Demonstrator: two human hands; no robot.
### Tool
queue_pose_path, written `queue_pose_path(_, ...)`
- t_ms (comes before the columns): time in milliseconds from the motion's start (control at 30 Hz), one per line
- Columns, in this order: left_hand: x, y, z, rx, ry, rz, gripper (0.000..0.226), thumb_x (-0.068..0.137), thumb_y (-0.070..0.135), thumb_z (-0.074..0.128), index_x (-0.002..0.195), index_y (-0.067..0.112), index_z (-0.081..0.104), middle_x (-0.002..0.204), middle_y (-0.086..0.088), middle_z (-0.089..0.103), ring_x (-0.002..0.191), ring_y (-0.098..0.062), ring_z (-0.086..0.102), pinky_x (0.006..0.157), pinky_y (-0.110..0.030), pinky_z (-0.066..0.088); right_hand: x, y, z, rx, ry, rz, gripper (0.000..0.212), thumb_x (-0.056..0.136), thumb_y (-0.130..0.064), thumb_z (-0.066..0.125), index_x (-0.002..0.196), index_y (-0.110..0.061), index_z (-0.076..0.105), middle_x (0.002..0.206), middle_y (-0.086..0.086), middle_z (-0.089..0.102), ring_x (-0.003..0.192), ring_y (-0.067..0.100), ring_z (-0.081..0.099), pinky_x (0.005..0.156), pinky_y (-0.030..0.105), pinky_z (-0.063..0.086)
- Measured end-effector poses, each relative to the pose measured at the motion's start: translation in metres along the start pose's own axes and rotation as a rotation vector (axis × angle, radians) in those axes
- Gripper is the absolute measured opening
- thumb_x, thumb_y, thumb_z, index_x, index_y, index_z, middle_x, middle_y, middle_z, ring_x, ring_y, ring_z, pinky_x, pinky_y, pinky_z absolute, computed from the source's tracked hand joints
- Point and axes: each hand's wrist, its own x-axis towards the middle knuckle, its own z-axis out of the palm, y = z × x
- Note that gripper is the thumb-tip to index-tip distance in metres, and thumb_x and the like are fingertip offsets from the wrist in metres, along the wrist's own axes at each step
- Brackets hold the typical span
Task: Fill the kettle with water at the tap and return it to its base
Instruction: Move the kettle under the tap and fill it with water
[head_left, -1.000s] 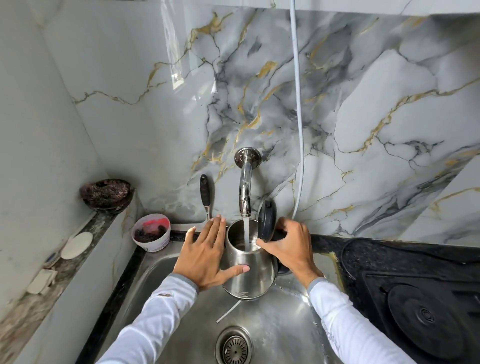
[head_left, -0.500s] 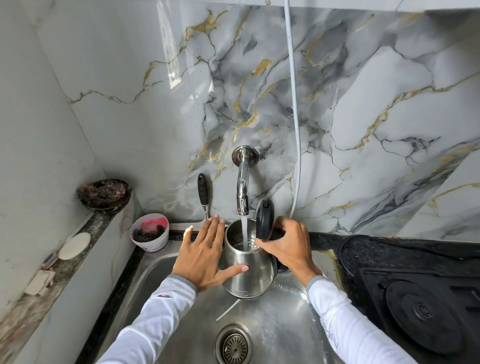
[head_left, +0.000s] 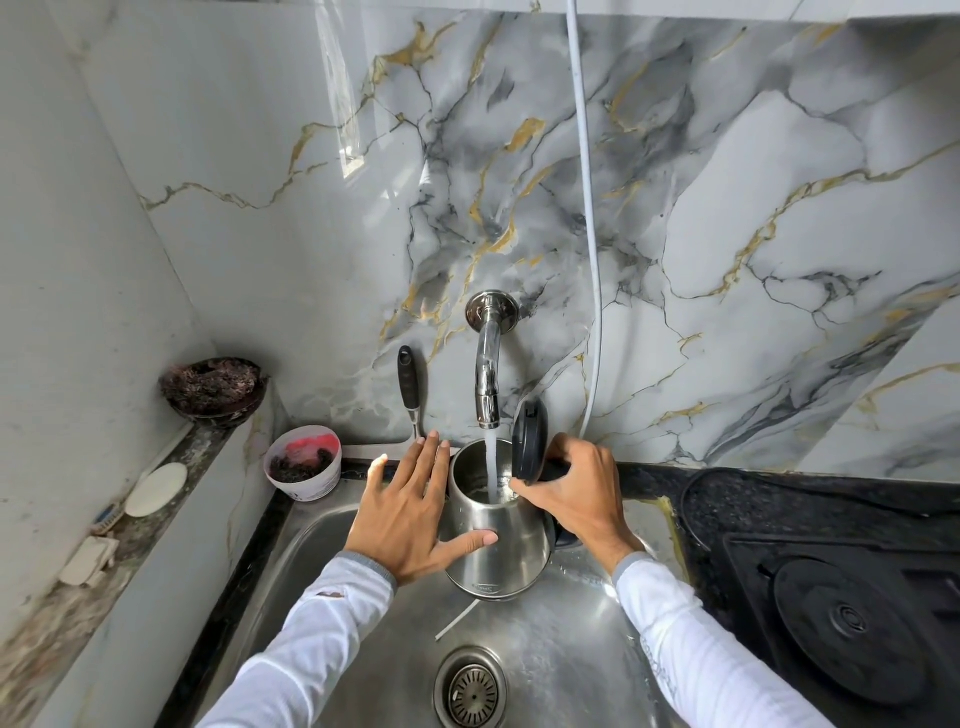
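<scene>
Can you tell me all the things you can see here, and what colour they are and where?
kettle: 1, silver, over the sink under the tap, lid open
tap: 1, chrome, on the wall, water running
sink: 1, steel, bottom middle
drain: 1, steel, in sink floor
tub: 1, white, left of sink
bowl: 1, dark, on left ledge
stove: 1, black, right
cable: 1, white, down the wall
left hand: flat against kettle's side
right hand: grip on kettle's handle

Single head view, looking steeply down and forward; close over the sink (head_left: 332, 587).
</scene>
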Motion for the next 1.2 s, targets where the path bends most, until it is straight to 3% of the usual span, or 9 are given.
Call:
queue_pose_path(300, -0.002, 0.001, 0.004, -0.014, 0.045, 0.019, 0.122, 0.074, 0.095, 0.024, 0.151, 0.001, 0.034, 0.161, -0.018, 0.034, 0.147, -0.029, 0.036, 0.113, -0.058, 0.037, -0.002, 0.0, -0.001, 0.004, -0.006, 0.009, 0.059, 0.054, -0.065, 0.076, 0.073, -0.009, 0.072, 0.073, 0.002, 0.083, 0.072, 0.027, 0.078, 0.069, 0.042, 0.064)
queue_pose_path(500, 0.006, -0.004, -0.013, -0.067, 0.01, 0.031, 0.113, 0.076, 0.089, 0.007, 0.158, 0.011, 0.019, 0.167, -0.009, 0.017, 0.153, -0.021, 0.019, 0.123, -0.058, 0.019, -0.003, 0.0, -0.002, 0.008, -0.004, 0.007, 0.059, 0.055, -0.065, 0.079, 0.072, -0.009, 0.07, 0.071, 0.002, 0.081, 0.07, 0.027, 0.076, 0.069, 0.043, 0.063)
queue_pose_path(600, 0.025, -0.012, -0.036, -0.287, -0.042, 0.003, 0.097, 0.083, 0.082, 0.006, 0.159, 0.021, 0.01, 0.169, -0.004, 0.01, 0.154, -0.017, 0.012, 0.125, -0.057, 0.014, -0.003, 0.0, -0.003, 0.005, 0.007, 0.0, 0.057, 0.057, -0.063, 0.081, 0.071, -0.009, 0.071, 0.069, 0.002, 0.08, 0.069, 0.026, 0.076, 0.068, 0.043, 0.063)
queue_pose_path(667, 0.044, -0.014, -0.049, -0.532, -0.053, -0.009, 0.082, 0.095, 0.074, 0.024, 0.158, 0.022, 0.016, 0.168, -0.006, 0.016, 0.153, -0.02, 0.016, 0.125, -0.054, 0.017, -0.003, 0.0, -0.004, 0.012, 0.002, 0.006, 0.056, 0.056, -0.063, 0.081, 0.072, -0.01, 0.073, 0.071, 0.001, 0.081, 0.07, 0.025, 0.077, 0.069, 0.044, 0.064)
queue_pose_path(833, 0.083, -0.01, -0.062, -0.987, -0.082, -0.035, 0.041, 0.101, 0.039, 0.056, 0.135, 0.015, 0.057, 0.155, -0.001, 0.042, 0.146, -0.02, 0.034, 0.123, -0.04, 0.024, -0.002, -0.003, -0.005, 0.017, 0.002, 0.014, 0.058, 0.054, -0.065, 0.08, 0.072, -0.01, 0.073, 0.071, 0.0, 0.081, 0.071, 0.026, 0.077, 0.07, 0.044, 0.064)
queue_pose_path(900, 0.089, -0.008, -0.06, -0.985, -0.059, -0.001, 0.024, 0.1, 0.031, 0.06, 0.116, 0.014, 0.065, 0.142, 0.002, 0.055, 0.137, -0.021, 0.047, 0.116, -0.035, 0.033, -0.003, -0.003, -0.006, 0.02, 0.003, 0.017, 0.059, 0.054, -0.066, 0.079, 0.072, -0.01, 0.073, 0.071, -0.001, 0.082, 0.07, 0.025, 0.077, 0.07, 0.044, 0.065)
queue_pose_path(1000, 0.091, -0.007, -0.059, -0.983, -0.015, -0.028, 0.014, 0.096, 0.033, 0.066, 0.097, 0.019, 0.066, 0.127, -0.008, 0.065, 0.118, -0.02, 0.059, 0.104, -0.042, 0.049, -0.003, -0.003, -0.007, 0.017, 0.002, 0.017, 0.059, 0.054, -0.067, 0.079, 0.072, -0.01, 0.073, 0.071, -0.001, 0.082, 0.07, 0.024, 0.077, 0.07, 0.044, 0.065)
queue_pose_path(1067, 0.094, -0.006, -0.061, -0.919, 0.046, -0.046, 0.024, 0.091, 0.04, 0.071, 0.094, 0.016, 0.069, 0.12, -0.007, 0.066, 0.112, -0.021, 0.061, 0.098, -0.04, 0.05, -0.003, -0.003, -0.007, 0.019, 0.0, 0.016, 0.059, 0.054, -0.067, 0.079, 0.073, -0.011, 0.073, 0.071, -0.001, 0.082, 0.07, 0.024, 0.077, 0.07, 0.044, 0.065)
queue_pose_path(1200, 0.099, 0.007, -0.064, -0.421, 0.199, -0.162, 0.054, 0.079, 0.069, 0.067, 0.081, 0.015, 0.066, 0.106, -0.002, 0.066, 0.108, -0.026, 0.057, 0.092, -0.054, 0.048, -0.003, -0.004, -0.006, 0.01, 0.01, 0.016, 0.059, 0.054, -0.066, 0.078, 0.071, -0.01, 0.071, 0.068, 0.002, 0.08, 0.068, 0.029, 0.075, 0.067, 0.045, 0.063)
